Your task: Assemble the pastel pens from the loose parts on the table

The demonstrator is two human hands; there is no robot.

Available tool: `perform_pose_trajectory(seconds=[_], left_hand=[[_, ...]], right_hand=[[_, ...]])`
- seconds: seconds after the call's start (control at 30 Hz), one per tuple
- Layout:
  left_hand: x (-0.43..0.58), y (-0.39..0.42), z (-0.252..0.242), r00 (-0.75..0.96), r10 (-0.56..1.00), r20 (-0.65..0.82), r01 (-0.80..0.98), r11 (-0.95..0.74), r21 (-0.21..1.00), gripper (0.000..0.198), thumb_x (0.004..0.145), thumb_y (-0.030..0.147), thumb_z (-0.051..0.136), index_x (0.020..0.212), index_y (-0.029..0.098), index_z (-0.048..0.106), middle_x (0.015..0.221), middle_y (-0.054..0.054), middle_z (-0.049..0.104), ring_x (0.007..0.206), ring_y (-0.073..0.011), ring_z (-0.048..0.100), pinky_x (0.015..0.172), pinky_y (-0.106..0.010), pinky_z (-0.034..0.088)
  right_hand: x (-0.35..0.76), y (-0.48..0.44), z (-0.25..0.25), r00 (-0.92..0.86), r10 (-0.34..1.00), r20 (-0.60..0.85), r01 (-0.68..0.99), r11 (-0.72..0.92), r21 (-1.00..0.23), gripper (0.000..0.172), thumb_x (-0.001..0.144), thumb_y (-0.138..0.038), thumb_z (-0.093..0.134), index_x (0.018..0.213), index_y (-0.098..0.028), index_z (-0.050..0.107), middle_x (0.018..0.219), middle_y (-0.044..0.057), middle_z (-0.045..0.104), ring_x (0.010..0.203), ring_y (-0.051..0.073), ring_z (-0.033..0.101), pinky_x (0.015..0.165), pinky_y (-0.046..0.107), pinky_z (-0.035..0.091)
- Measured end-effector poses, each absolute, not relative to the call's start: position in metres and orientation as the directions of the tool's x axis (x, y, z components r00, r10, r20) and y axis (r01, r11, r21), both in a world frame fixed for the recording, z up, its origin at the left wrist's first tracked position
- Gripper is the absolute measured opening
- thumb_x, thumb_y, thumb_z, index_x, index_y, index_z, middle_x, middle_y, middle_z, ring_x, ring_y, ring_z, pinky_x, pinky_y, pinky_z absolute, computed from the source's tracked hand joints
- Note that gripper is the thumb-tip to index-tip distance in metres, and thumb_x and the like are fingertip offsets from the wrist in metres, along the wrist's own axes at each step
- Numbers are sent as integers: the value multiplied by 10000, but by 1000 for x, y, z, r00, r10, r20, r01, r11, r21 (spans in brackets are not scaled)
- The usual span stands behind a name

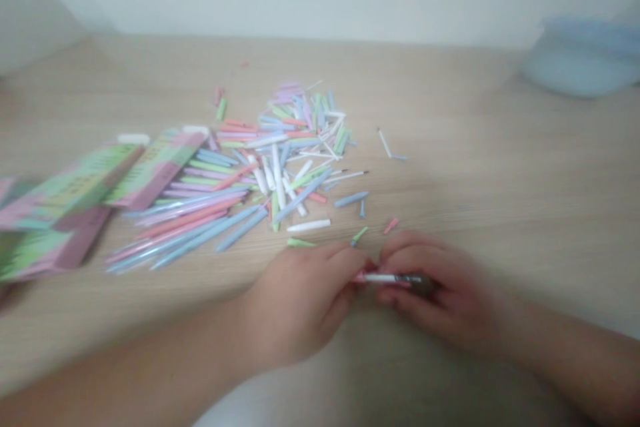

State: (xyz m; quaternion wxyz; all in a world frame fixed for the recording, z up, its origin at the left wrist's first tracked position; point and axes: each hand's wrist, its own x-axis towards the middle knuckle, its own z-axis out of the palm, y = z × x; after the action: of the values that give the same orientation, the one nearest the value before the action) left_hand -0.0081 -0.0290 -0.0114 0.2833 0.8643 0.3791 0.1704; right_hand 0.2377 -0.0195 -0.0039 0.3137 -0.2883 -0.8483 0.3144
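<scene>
Close together at the lower middle of the head view are my two hands. My left hand point(305, 300) is closed, its thumb and fingers pinching the pink end of a thin white pen refill point(381, 277). Curled around the refill's dark-tipped end is my right hand point(440, 287), also closed, with a bit of pink between its fingers. Beyond the hands lies a loose pile of pastel and white pen parts point(280, 147). A white barrel point(310, 225), a blue piece point(351, 199) and a small pink piece point(391, 225) lie nearest the hands. The picture is blurred.
Several green and pink boxes point(155, 167) lie at the left on the wooden table point(475, 147). Long pens in clear sleeves point(190, 220) spread beside them. A blue pouch point(580, 57) is at the back right, and a pale object point(37, 27) at the back left.
</scene>
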Motion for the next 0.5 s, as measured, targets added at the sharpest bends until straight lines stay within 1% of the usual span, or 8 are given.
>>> perform_pose_trajectory(seconds=[0.03, 0.13, 0.2, 0.27, 0.33, 0.4, 0.5], left_hand=[[-8, -29, -12, 658, 749, 82, 556, -556, 619, 230, 951, 143, 515, 1129, 266, 591, 1069, 22, 700, 964, -186, 683, 794, -306, 467], [-9, -29, -12, 662, 747, 68, 553, -548, 628, 204, 963, 150, 503, 1106, 257, 601, 1040, 15, 697, 945, -185, 677, 783, -304, 460], [-10, -29, -11, 662, 747, 61, 550, -540, 637, 190, 963, 149, 502, 1084, 254, 604, 1028, 12, 695, 935, -181, 673, 775, -299, 454], [-11, -28, -10, 660, 748, 64, 542, -534, 648, 192, 962, 149, 508, 1091, 257, 601, 1038, 13, 695, 933, -176, 669, 772, -293, 448], [-11, -27, -9, 647, 760, 68, 551, -527, 647, 160, 981, 170, 498, 1077, 252, 595, 1014, 10, 690, 906, -174, 661, 745, -289, 437], [-11, -27, -7, 628, 775, 67, 571, -517, 638, 114, 1014, 209, 472, 1020, 240, 581, 961, 6, 677, 850, -169, 646, 698, -288, 417], [-9, -26, -6, 626, 777, 60, 587, -521, 620, 144, 1038, 233, 443, 936, 231, 544, 879, 14, 653, 756, -157, 612, 644, -291, 380]], right_hand=[[236, -19, -4, -649, 673, 354, 280, 644, -712, 110, 945, -221, 722, 1033, -265, 672, 909, -8, 717, 870, 169, 680, 964, 358, 532], [235, -17, -5, -675, 658, 333, 296, 655, -695, 108, 946, -210, 720, 1042, -250, 691, 918, -4, 724, 875, 161, 670, 930, 330, 534], [238, -15, -6, -703, 660, 264, 343, 640, -687, 83, 958, -223, 705, 1039, -242, 702, 931, 7, 725, 893, 171, 666, 905, 329, 537], [246, -12, -4, -714, 674, 191, 392, 610, -688, 62, 981, -243, 669, 1029, -238, 707, 914, 17, 718, 867, 179, 664, 829, 321, 549], [255, -7, 0, -693, 704, 157, 427, 576, -697, 79, 995, -266, 647, 1038, -241, 708, 906, 21, 715, 830, 182, 667, 762, 307, 553], [266, -2, 7, -649, 737, 189, 431, 561, -707, 90, 1003, -279, 637, 1051, -256, 709, 914, 19, 715, 812, 176, 673, 742, 291, 558], [276, 5, 17, -598, 753, 275, 399, 577, -713, 101, 1011, -271, 627, 1060, -277, 716, 928, 15, 716, 791, 164, 674, 725, 272, 563]])
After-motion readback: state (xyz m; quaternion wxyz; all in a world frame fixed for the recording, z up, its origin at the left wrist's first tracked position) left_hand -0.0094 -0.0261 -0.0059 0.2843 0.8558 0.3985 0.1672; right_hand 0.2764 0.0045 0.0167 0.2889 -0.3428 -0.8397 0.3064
